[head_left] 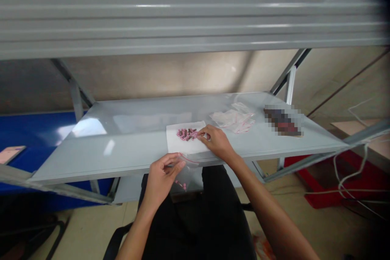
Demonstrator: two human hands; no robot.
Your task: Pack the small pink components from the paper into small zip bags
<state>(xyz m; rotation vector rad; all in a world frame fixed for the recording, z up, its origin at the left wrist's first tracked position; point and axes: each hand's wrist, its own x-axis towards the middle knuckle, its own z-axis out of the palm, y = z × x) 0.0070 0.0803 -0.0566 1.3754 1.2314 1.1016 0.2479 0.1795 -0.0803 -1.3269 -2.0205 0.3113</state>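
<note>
A small pile of pink and dark pieces (186,134), too small to name surely, lies on a white sheet (173,146) on the shelf. My right hand (215,140) is at the pile's right edge, its thumb and forefinger pinched together; whatever they may hold is too small to make out. In front of the shelf edge, my left hand (164,172) grips a clear zip bag (191,170) near its red-lined top. Several pink pieces (183,185) sit low inside that bag, which hangs above my lap.
Several clear zip bags (234,118) lie heaped right of the sheet. Farther right is a blurred-out item (282,121). A grey upper shelf (195,20) crosses above the work surface, with metal braces at both sides. White cables (341,178) hang at the right.
</note>
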